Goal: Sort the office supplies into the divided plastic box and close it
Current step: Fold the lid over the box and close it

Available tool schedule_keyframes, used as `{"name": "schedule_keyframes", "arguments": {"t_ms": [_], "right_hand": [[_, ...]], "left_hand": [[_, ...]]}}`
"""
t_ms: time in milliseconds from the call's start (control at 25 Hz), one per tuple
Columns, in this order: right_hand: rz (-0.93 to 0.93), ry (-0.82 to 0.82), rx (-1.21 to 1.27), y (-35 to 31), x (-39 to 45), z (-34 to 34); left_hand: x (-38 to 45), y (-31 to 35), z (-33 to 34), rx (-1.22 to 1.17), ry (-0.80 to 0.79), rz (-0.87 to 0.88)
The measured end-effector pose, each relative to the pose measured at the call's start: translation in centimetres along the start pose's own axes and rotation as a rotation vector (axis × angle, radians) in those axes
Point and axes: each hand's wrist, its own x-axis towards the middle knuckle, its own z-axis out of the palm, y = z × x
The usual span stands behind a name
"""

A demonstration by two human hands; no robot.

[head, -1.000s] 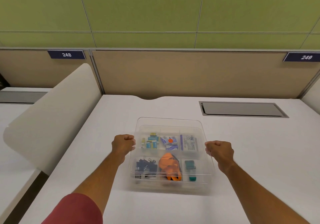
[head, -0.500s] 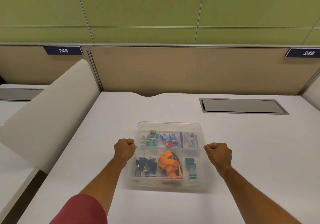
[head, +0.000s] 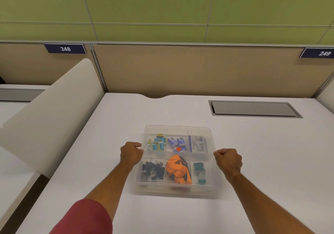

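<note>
The white desk (head: 180, 215) carries the clear divided plastic box (head: 178, 188) near the middle of its front edge, lid apparently on, so it should handle as a light, stiff, rather slick shell best taken at its two side rims. The left hand (head: 130, 153) and right hand (head: 228, 159) grip those rims with curled fingers. Inside, the soft orange lanyard (head: 178, 170), black binder clips (head: 152, 170) and small staple boxes (head: 159, 144) are loose and would likely rattle if tilted.

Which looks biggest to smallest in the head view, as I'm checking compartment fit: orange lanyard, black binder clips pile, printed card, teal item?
1. Orange lanyard
2. Black binder clips pile and printed card: look alike, not ranked
3. Teal item
</note>
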Motion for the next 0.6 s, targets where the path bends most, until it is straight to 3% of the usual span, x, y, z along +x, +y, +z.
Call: {"name": "schedule_keyframes", "arguments": {"t_ms": [600], "right_hand": [[0.024,-0.074,-0.031,-0.13,-0.03,0.66]], "left_hand": [[0.19,-0.57,-0.46,0.135,-0.063,0.054]]}}
